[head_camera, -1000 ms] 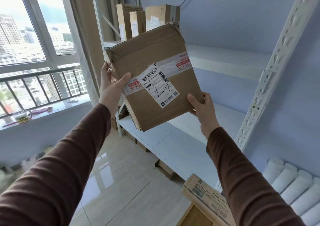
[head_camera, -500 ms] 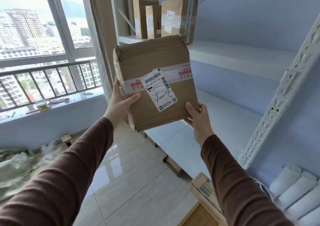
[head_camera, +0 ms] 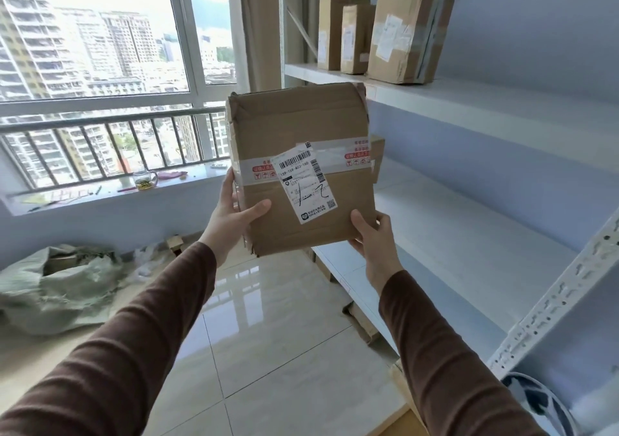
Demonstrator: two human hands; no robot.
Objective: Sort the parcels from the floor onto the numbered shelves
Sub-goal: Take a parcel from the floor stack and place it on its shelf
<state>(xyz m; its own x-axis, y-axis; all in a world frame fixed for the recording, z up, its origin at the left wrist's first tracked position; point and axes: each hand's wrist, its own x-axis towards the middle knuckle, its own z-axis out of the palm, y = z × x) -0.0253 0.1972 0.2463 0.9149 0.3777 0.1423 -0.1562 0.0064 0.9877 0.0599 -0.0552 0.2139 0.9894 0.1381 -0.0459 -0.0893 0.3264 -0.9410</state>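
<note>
Brown cardboard parcel with the white shipping label and a band of printed tape has gone from tilted a second ago to pretty much upright and square to the camera now, and the view has swung round so more of the white metal shelves show on the right. My read is the person is checking the label, where a handwritten mark sits under the barcode, to work out which shelf it belongs on, so the placing itself hasn't happened yet. Parcel is up in the air, not resting on anything, held out in front of the near edge of the shelves, below the upper shelf where three other brown cardboard parcels stand upright near its left end. Left hand grips the lower left edge, thumb across the front face and fingers behind. Right hand holds the bottom right corner, thumb on the front, the rest tucked behind. Off on the floor to the left sits a crumpled pale green woven sack.
</note>
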